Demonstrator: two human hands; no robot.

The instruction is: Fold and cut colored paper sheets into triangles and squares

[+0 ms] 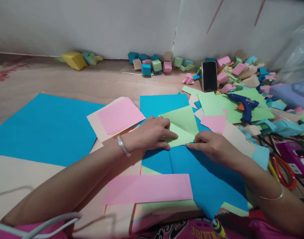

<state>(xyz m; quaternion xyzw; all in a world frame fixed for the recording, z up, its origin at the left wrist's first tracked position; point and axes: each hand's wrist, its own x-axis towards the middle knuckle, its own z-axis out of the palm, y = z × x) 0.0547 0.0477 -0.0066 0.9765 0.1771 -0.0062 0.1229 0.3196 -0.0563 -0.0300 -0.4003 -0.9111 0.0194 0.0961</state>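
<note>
A light green sheet of paper [183, 121] with a crease across it lies over blue paper in the middle of the head view. My left hand [153, 132] rests on its left part, index finger and thumb apart on the surface. At the lower right corner, my right hand [211, 144] has its fingers curled and closed on the sheet's edge. Under both hands is a large blue sheet [191, 166]. A pink paper strip [149, 189] lies nearer to me, and a stack of pink paper squares [119, 116] sits left of the green sheet.
A blue glue gun [246, 106] lies on green paper at the right, near a phone [209, 76]. Orange-handled scissors [282, 172] lie by my right forearm. Small paper boxes [156, 65] line the wall, with more piled at right. Another blue sheet [47, 129] is at left.
</note>
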